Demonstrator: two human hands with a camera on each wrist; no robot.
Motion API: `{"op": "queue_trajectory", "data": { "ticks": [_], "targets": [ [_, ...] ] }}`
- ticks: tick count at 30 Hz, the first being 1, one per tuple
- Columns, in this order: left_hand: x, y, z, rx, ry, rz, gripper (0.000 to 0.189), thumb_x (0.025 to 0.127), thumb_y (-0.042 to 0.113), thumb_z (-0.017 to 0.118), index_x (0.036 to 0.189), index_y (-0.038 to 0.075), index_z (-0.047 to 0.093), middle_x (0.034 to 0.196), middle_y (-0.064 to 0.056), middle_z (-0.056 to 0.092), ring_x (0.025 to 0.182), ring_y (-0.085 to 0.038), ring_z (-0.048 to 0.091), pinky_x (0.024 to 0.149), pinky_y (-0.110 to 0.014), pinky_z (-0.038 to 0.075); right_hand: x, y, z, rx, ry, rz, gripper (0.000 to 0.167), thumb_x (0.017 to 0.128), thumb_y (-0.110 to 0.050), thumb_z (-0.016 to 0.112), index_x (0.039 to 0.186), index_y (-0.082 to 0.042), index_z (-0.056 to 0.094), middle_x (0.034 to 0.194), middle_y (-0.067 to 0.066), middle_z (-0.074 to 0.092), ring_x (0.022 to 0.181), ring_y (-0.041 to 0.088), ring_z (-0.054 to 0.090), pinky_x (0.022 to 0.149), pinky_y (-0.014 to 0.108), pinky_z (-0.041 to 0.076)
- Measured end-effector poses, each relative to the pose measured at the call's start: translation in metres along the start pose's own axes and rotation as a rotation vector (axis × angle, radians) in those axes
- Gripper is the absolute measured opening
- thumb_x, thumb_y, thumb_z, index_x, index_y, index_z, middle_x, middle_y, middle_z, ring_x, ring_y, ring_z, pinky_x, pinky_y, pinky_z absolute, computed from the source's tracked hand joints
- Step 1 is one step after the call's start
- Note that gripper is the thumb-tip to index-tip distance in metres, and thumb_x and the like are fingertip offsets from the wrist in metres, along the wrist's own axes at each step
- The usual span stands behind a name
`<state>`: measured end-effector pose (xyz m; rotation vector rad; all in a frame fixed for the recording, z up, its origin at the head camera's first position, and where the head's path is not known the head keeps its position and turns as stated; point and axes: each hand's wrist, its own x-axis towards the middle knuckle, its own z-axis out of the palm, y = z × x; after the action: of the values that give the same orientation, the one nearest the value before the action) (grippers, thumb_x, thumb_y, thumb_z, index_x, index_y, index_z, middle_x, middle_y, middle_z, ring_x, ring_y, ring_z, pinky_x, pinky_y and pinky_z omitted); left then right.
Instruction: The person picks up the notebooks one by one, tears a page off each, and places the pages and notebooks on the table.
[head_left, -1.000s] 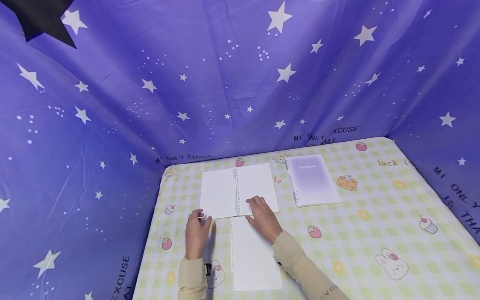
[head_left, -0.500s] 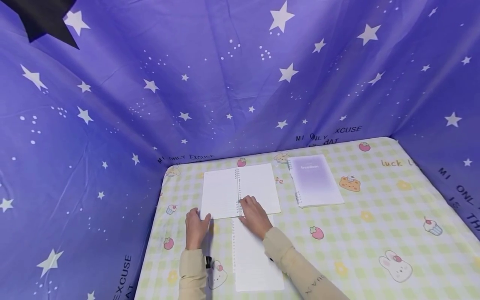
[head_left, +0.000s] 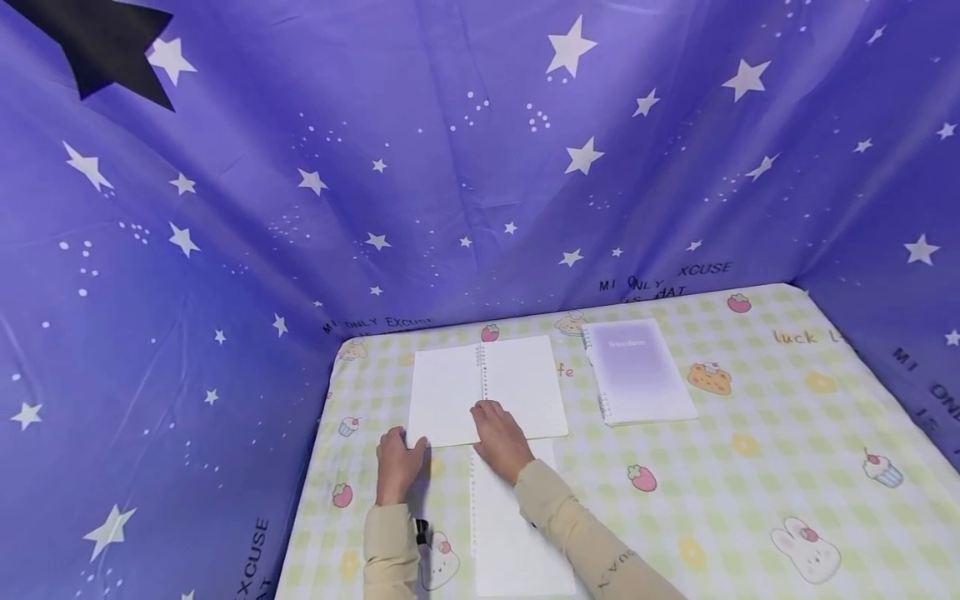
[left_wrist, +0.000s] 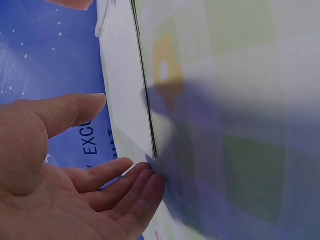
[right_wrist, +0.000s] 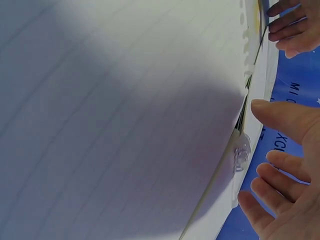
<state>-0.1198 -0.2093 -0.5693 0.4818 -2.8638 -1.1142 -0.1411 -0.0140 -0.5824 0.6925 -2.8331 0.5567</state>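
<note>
Notebook (head_left: pixel 448 396) lies open, near-left corner at the left hand (head_left: pixel 400 464), spine's near end beneath the right hand (head_left: pixel 502 439). Both have fingers relaxed and parted, gripping nothing.

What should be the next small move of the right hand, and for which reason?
Probably the right hand should pinch the lower rings: it is close to them, and the left hand is at a corner of the open notebook.
</note>
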Motion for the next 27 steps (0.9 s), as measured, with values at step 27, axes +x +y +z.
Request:
{"op": "queue_trajectory", "data": {
  "ticks": [27],
  "targets": [
    [0.008,-0.005,-0.002,-0.164,-0.042,0.009,0.026,0.092,0.013,0.063,0.089,-0.010,0.051,0.071,-0.006,0.041,0.065,-0.020,0.040,0.063,-0.034,0.038,0.006,-0.001,0.018,-0.007,0.097,-0.092,0.040,0.076,-0.008,0.081,0.112,0.001,0.066,0.115,0.016,0.065,0.113,0.031,0.059,0.098,0.039,0.051]
  ]
}}
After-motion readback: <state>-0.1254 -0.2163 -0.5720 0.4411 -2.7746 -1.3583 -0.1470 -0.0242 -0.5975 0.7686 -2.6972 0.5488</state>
